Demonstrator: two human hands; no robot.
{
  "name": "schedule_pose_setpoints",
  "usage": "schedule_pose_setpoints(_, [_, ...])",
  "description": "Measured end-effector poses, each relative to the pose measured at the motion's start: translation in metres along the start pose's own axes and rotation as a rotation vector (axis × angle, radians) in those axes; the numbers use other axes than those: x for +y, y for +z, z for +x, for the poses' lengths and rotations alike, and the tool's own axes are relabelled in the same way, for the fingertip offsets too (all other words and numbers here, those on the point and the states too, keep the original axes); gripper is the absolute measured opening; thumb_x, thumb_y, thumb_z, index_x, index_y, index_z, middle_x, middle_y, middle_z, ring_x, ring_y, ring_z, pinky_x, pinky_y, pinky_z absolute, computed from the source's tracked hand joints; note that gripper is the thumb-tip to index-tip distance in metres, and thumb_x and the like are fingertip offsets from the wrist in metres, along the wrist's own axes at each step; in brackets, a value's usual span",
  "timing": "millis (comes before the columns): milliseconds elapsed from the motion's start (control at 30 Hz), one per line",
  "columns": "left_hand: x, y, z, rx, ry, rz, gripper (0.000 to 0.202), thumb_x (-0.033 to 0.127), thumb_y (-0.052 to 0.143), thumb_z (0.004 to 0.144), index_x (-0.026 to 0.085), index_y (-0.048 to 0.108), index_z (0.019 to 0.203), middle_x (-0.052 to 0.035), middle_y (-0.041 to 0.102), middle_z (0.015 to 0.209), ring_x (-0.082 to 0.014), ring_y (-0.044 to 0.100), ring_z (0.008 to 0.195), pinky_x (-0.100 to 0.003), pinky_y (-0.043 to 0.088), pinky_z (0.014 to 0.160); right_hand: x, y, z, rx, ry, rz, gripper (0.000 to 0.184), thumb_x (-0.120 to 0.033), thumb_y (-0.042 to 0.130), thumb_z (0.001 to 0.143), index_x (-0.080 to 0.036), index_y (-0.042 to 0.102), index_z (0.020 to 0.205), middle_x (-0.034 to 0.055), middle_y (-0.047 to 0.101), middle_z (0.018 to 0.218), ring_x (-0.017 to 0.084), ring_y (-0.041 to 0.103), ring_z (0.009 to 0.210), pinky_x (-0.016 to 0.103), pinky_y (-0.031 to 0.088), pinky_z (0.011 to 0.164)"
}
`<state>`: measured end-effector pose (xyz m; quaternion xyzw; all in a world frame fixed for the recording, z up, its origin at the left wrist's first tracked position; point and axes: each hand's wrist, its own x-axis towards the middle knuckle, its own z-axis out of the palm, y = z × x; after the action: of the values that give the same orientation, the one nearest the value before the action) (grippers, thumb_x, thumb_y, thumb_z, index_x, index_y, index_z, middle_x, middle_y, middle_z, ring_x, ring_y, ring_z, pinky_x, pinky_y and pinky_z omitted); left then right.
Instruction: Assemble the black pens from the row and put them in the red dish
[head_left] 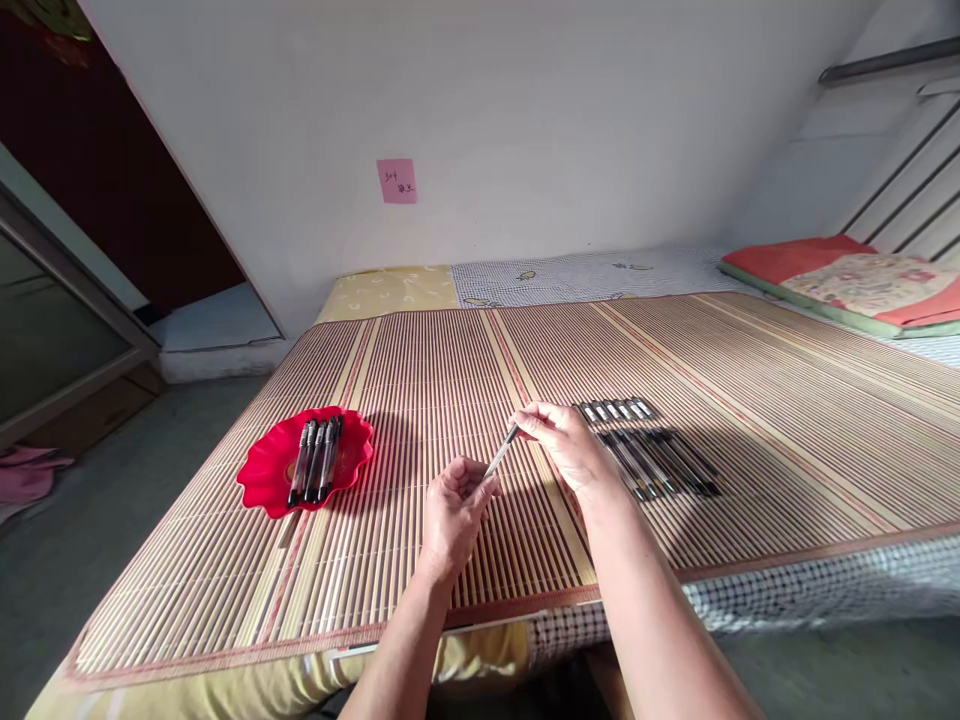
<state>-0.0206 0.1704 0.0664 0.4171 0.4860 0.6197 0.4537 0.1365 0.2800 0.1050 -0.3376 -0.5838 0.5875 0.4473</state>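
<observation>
Over the middle of the mat I hold a slim pen (500, 452) with a clear barrel and a dark upper end, tilted up to the right. My left hand (459, 508) is closed around its lower end, which the fingers hide. At the dark upper end, the fingertips of my right hand (564, 445) pinch it. Right of my right hand lie a row of short dark pen caps (616, 410) and, nearer me, several uncapped pens (660, 462) side by side. A red scalloped plate (259, 482) on the left carries several capped pens (315, 458).
A striped bamboo mat (420, 390) covers the bed. Folded red and floral bedding (847, 285) lies at the far right. A pink note (397, 181) is stuck to the white wall behind. The bed's left edge drops to a grey floor (195, 420).
</observation>
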Motion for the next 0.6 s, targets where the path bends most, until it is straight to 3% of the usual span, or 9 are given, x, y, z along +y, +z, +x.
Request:
schedule_pose_setpoints(67, [0.0031,-0.0007,-0.0005,-0.019,0.002,0.016,0.030,0.045,0.081,0.084,0.018,0.068,0.084,-0.0011,0.071,0.070,-0.0085,0.051,0.053,-0.020,0.041,0.050,0.0007,-0.0003,0.0007,0.034,-0.002,0.000,0.038,-0.056,0.086,0.074,-0.020,0.076,0.080,0.0032,0.071,0.082,0.019,0.066,0.083,0.036,0.055,0.085])
schedule_pose_setpoints(167, [0.0065,-0.0026,-0.0004,-0.138,-0.041,0.066,0.041,0.055,0.064,0.096,0.017,0.073,0.086,-0.0039,0.072,0.068,-0.0086,0.049,0.049,-0.021,0.040,0.050,0.0010,-0.0030,0.0012,0.066,-0.002,-0.002,0.041,-0.059,0.086,0.072,-0.020,0.076,0.082,0.0039,0.071,0.082,0.020,0.066,0.083,0.037,0.055,0.085])
schedule_pose_setpoints(300, [0.0029,-0.0038,0.0014,-0.241,-0.121,0.065,0.047,0.061,0.064,0.094,0.016,0.074,0.087,-0.0051,0.072,0.064,-0.0090,0.048,0.045,-0.021,0.037,0.046,-0.0005,-0.0057,0.0011,0.077,-0.001,0.008,0.043,-0.060,0.088,0.070,-0.020,0.076,0.082,0.0044,0.072,0.084,0.020,0.067,0.085,0.037,0.055,0.087])
schedule_pose_setpoints(467, [-0.0017,-0.0031,0.0025,-0.076,-0.053,0.037,0.039,0.054,0.081,0.081,0.019,0.066,0.076,0.0001,0.065,0.060,-0.0091,0.046,0.046,-0.021,0.037,0.046,0.0007,-0.0033,0.0018,0.067,-0.020,-0.021,0.043,-0.060,0.087,0.071,-0.020,0.076,0.080,0.0034,0.070,0.080,0.020,0.066,0.082,0.037,0.055,0.085])
schedule_pose_setpoints(600, [0.0042,-0.0010,-0.0023,0.091,0.105,0.228,0.027,0.041,0.079,0.085,0.021,0.065,0.073,0.0018,0.060,0.060,-0.0118,0.047,0.051,-0.023,0.036,0.051,0.0030,0.0006,0.0031,0.082,-0.053,-0.076,0.042,-0.062,0.083,0.075,-0.021,0.073,0.077,0.0039,0.070,0.077,0.021,0.065,0.078,0.038,0.054,0.081])
